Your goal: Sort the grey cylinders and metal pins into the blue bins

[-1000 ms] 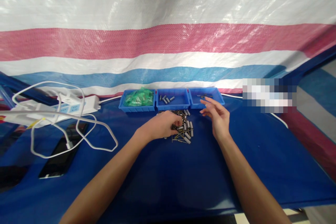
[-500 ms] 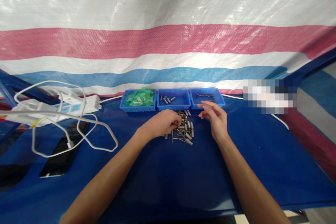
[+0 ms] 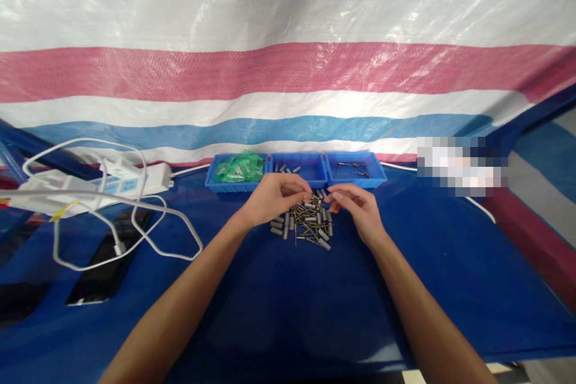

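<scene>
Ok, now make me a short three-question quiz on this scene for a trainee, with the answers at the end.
1. Which bin holds the green bags? (a) left, (b) middle, (c) right.
2. True or false: part of the white cable crosses the phone in this view.
3. What makes up the pile by the left hand and right hand?

Key:
1. (a), the left bin.
2. True.
3. Thin pins and grey cylinders.
</scene>
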`<action>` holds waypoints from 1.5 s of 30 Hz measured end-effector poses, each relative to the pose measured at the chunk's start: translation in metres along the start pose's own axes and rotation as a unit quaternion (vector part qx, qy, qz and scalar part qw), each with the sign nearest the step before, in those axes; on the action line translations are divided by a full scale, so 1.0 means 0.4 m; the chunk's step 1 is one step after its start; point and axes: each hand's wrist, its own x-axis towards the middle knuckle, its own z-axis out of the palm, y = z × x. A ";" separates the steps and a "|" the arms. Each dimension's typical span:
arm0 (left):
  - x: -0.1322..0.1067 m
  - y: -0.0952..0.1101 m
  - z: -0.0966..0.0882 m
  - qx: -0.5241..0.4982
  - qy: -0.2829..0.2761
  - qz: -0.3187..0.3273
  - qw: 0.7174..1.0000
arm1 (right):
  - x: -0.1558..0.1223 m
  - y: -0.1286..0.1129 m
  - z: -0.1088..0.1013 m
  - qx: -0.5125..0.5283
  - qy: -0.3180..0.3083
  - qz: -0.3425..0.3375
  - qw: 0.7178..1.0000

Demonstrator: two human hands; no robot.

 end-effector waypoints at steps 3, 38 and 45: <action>-0.001 0.001 0.005 -0.021 -0.011 -0.008 1.000 | -0.006 -0.002 0.014 0.008 -0.033 0.008 0.999; -0.004 -0.003 0.017 0.105 0.029 0.034 0.993 | -0.013 -0.012 0.031 0.086 -0.035 0.057 0.994; -0.003 -0.027 0.014 0.173 0.008 0.021 0.985 | -0.004 0.007 0.016 0.002 0.011 0.004 1.000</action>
